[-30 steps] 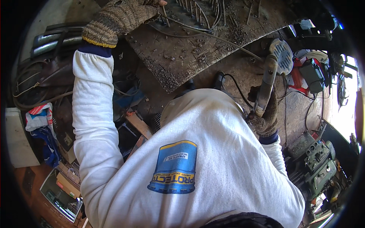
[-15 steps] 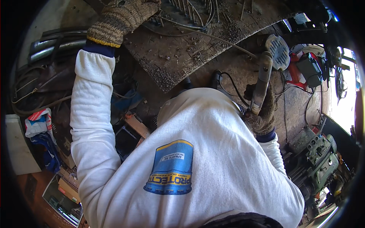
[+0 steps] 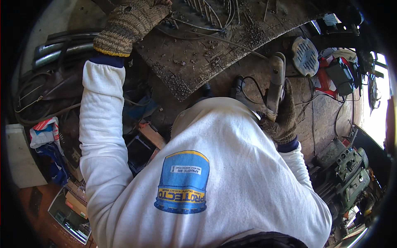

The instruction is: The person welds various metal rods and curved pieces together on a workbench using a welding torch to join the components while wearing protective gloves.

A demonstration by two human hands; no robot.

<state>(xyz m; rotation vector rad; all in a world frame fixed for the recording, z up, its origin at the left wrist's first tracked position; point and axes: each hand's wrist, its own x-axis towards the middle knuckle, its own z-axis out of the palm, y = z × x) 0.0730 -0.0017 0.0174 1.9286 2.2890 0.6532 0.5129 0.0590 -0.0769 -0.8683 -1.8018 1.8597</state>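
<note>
Right brown-knit-gloved grip (image 3: 284,118) is holding a worn grey metal tool (image 3: 276,82). Left brown-knit-gloved grip (image 3: 134,25) is showing at the dirty brown metal bench (image 3: 165,68); its hold cannot be determined.

From the wearer's head, a wide camera looked down, close over the shirt (image 3: 252,173), catching the left hand (image 3: 131,28) at eleven o'clock, the right hand (image 3: 288,122) at three and the table (image 3: 190,72) at twelve.
</note>
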